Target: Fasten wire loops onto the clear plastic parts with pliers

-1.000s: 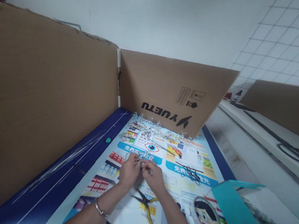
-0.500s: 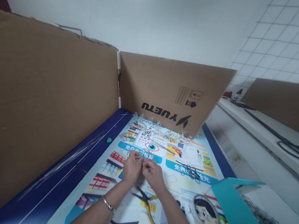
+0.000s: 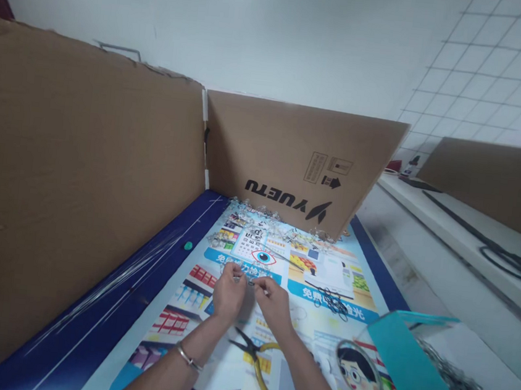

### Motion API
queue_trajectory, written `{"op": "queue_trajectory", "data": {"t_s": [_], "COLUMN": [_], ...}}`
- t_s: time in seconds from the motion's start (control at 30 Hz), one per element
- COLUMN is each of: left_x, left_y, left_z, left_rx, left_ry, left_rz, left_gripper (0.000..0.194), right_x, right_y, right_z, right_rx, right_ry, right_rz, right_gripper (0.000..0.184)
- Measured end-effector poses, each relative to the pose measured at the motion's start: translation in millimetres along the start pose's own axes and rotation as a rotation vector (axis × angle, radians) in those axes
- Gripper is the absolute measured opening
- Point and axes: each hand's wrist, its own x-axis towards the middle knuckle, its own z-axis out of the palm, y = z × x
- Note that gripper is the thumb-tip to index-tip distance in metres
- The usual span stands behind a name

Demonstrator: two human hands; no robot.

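My left hand [image 3: 230, 294] and my right hand [image 3: 272, 303] are close together above the printed sheet, each with thumb and forefinger pinched. Between their fingertips is a small, dark wire piece [image 3: 250, 283], too tiny to make out its shape. Thin, shiny wire work [image 3: 257, 270] lies just beyond the fingers. Pliers with yellow handles [image 3: 264, 378] rest between my forearms, jaws parted and pointing left. To the right of my right hand is a heap of black wire loops [image 3: 333, 303].
Shiny wire pieces [image 3: 276, 224] line the far edge beneath a cardboard panel [image 3: 302, 156]. Another cardboard wall [image 3: 81, 170] stands at left, with long thin wires [image 3: 106, 290] beside it. A teal box [image 3: 414, 366] of metal pieces and a round tin [image 3: 359, 371] sit at right.
My right hand has shifted slightly right, opening a small gap between the two hands' fingertips. My left hand stays nearly in place. The view has moved very slightly.
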Motion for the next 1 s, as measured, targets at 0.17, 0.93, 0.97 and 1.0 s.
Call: {"op": "queue_trajectory", "data": {"t_s": [0.17, 0.93, 0.97, 1.0], "left_x": [1, 13, 13, 14], "left_y": [-1, -10, -10, -11], "left_z": [-0.1, 1.4, 1.3, 1.2], "left_rx": [0.003, -0.01, -0.013, -0.016], "left_ry": [0.015, 0.114, 0.117, 0.12], "left_rz": [0.007, 0.039, 0.038, 0.035], "left_gripper": [0.013, 0.012, 0.012, 0.012], "right_x": [-5, -9, -8, -8], "right_y": [6, 7, 8, 8], "right_z": [7, 10, 10, 10], "right_rx": [-0.037, 0.069, 0.08, 0.09], "right_ry": [0.027, 0.01, 0.008, 0.014], "right_rz": [0.021, -0.048, -0.057, -0.059], "right_gripper": [0.021, 0.011, 0.011, 0.011]}}
